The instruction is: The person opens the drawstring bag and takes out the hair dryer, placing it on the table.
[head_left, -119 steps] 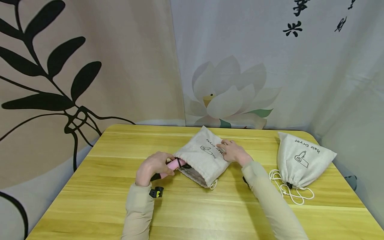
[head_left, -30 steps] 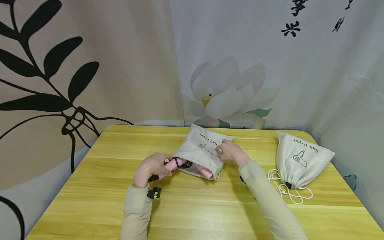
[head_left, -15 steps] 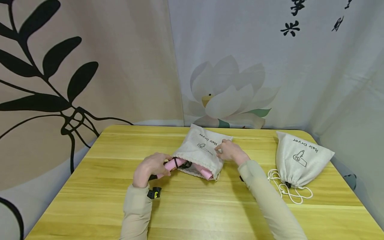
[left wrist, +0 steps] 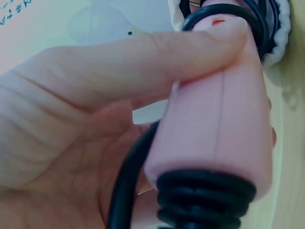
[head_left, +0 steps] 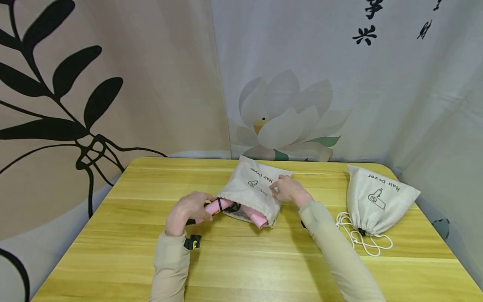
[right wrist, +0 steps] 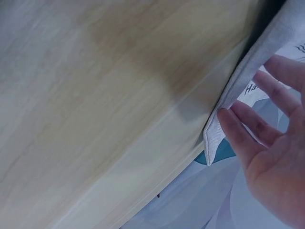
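Note:
My left hand (head_left: pixel 190 211) grips the handle of a pink hair dryer (left wrist: pixel 209 114), thumb along its top and the black cord curving past the palm. Black cord is looped round the handle farther up. The dryer's pink barrel (head_left: pixel 254 216) shows in the mouth of a light cloth drawstring bag (head_left: pixel 241 184) marked "Hair Dryer", so the dryer lies partly inside. At the bag's right side my right hand (head_left: pixel 290 191) pinches the cloth near the edge, its bent fingers (right wrist: pixel 276 93) against the printed face in the right wrist view.
A second "Hair Dryer" bag (head_left: pixel 381 201), drawn closed with its white cord (head_left: pixel 371 247) trailing, lies at the right of the wooden table (head_left: pixel 245 268). Behind the table's far edge hangs a printed curtain (head_left: pixel 181 84).
Since four seconds ago the bag has shifted slightly left, and the barrel has come into sight at its mouth. My right hand has gone from lying on the bag to pinching it.

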`<state>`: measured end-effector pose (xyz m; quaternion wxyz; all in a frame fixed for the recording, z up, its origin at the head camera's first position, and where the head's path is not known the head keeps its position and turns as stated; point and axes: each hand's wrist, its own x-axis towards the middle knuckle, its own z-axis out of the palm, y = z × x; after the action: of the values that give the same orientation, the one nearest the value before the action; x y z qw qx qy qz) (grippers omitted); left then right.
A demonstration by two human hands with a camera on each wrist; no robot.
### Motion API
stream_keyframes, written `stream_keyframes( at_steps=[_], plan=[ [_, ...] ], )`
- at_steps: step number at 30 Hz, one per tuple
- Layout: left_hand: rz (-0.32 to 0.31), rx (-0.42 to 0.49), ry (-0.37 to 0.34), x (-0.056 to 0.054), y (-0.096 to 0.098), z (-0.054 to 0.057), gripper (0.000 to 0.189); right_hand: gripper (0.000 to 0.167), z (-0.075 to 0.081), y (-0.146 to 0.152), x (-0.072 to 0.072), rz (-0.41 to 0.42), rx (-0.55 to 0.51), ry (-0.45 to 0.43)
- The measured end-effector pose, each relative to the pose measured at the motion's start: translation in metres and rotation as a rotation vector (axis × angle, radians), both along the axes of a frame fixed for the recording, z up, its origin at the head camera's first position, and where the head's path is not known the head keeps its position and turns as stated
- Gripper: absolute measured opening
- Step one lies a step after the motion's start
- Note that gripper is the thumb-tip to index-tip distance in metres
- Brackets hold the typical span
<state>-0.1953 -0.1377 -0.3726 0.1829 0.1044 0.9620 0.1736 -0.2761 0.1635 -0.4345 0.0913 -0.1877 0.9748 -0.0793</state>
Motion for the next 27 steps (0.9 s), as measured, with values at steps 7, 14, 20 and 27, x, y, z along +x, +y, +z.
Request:
stream_keyframes(
  at_steps=[7, 14, 20, 27],
  plan=[
    [0.028, -0.047, 0.022, -0.002, 0.006, -0.003, 0.056, 0.034, 0.002, 0.000, 0.000, 0.010, -0.013, 0.003],
    [0.034, -0.054, 0.080, -0.001, 0.008, -0.004, 0.054, 0.034, 0.002, -0.001, 0.000, 0.028, -0.014, 0.023],
    [0.012, -0.039, 0.084, -0.001, 0.009, -0.002, 0.053, 0.036, 0.001, -0.003, -0.001, 0.029, 0.013, 0.042],
    [-0.009, -0.046, 0.068, -0.001, 0.010, -0.003, 0.048, 0.037, 0.000, -0.006, -0.001, 0.015, 0.032, 0.022]
  ],
)
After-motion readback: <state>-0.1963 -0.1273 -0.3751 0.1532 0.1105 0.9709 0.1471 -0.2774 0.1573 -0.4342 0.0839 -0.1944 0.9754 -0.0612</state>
